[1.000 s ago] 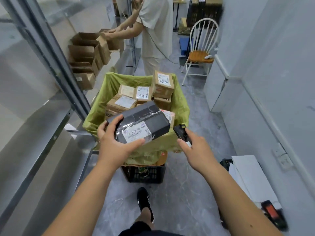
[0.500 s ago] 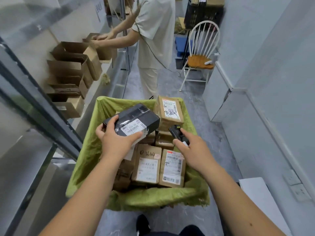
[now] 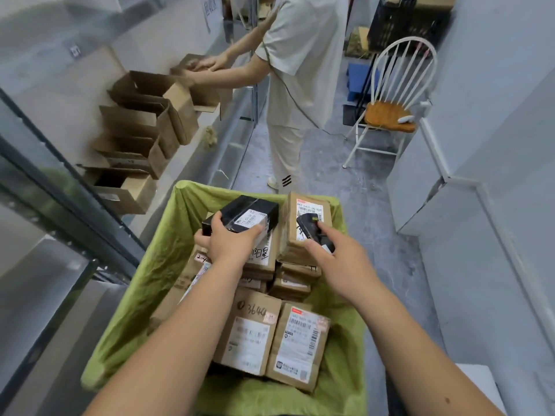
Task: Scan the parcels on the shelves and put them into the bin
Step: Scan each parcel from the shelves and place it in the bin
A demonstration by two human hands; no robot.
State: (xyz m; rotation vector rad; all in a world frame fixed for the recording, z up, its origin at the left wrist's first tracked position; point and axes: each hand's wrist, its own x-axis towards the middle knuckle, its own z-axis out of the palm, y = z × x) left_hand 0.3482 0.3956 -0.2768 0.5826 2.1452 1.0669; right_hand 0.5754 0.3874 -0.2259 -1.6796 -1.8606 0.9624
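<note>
A metal shelf (image 3: 231, 145) runs along the left side of a narrow aisle. On it sits a row of open brown cardboard boxes (image 3: 141, 121), standing close together and tilted on their sides, with a small tuft of pale packing fibre (image 3: 210, 136) lying beside them. The floor (image 3: 369, 205) is grey, mottled concrete. Standing on the floor are a bin lined with a green bag (image 3: 144, 283) holding stacked brown parcels (image 3: 270, 334), a white spindle-back chair with a wooden seat (image 3: 390, 112), and a person in pale clothes (image 3: 297, 85) facing the shelf.
</note>
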